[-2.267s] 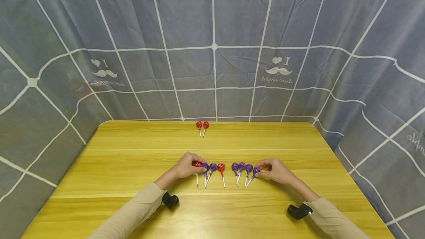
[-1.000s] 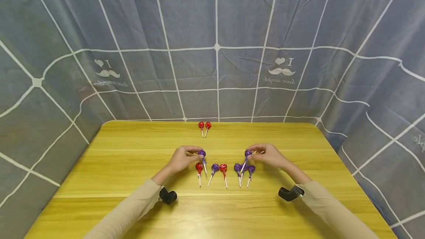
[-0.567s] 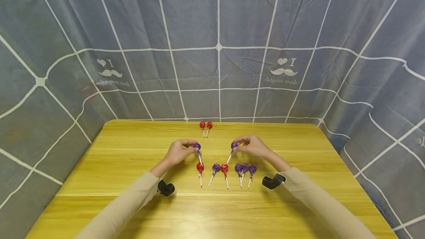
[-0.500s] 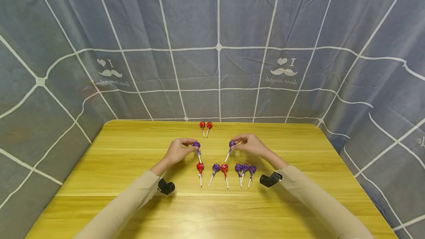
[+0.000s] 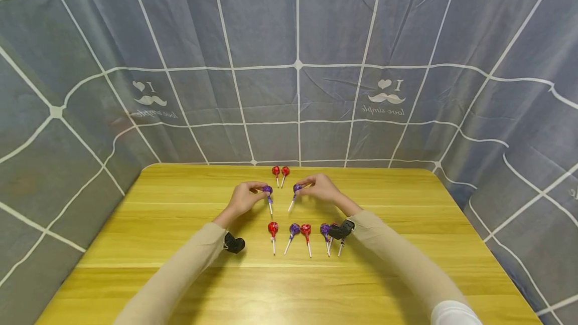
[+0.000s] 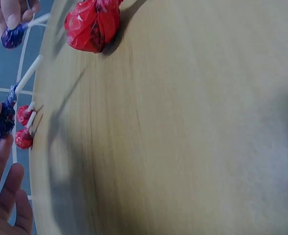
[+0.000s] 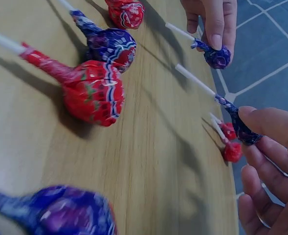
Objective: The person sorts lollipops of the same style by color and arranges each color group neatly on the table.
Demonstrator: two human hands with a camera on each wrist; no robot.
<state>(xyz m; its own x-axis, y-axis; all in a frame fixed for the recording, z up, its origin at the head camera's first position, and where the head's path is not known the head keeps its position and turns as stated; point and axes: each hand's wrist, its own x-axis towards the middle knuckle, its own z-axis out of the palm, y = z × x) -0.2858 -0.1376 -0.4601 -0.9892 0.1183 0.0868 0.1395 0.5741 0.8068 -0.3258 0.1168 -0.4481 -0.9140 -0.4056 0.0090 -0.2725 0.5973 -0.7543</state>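
Note:
My left hand point(image 5: 244, 197) pinches a purple-wrapped lollipop point(image 5: 268, 190) by its candy head, the white stick pointing down toward me. Opposite it, my right hand point(image 5: 321, 188) pinches another purple lollipop point(image 5: 296, 188) the same way, its stick slanting down to the left. Both are held above the table, as their shadows in the right wrist view show. Just beyond them lie two red lollipops point(image 5: 276, 170) side by side near the far edge. In the left wrist view, thumb and fingertips grip the purple lollipop point(image 6: 6, 115) at its head.
Nearer me lies a row: a red lollipop point(image 5: 273, 229), a purple lollipop point(image 5: 294, 229), another red lollipop point(image 5: 305, 229) and a purple group point(image 5: 325, 229) partly covered by the right wrist camera point(image 5: 341, 230). A grey checked curtain point(image 5: 253, 89) surrounds the wooden table point(image 5: 180, 275).
Both hands have picked purple lollipops out of the near row and lifted them away from me. The right hand has moved left and farther back, bringing the two lollipops closer together.

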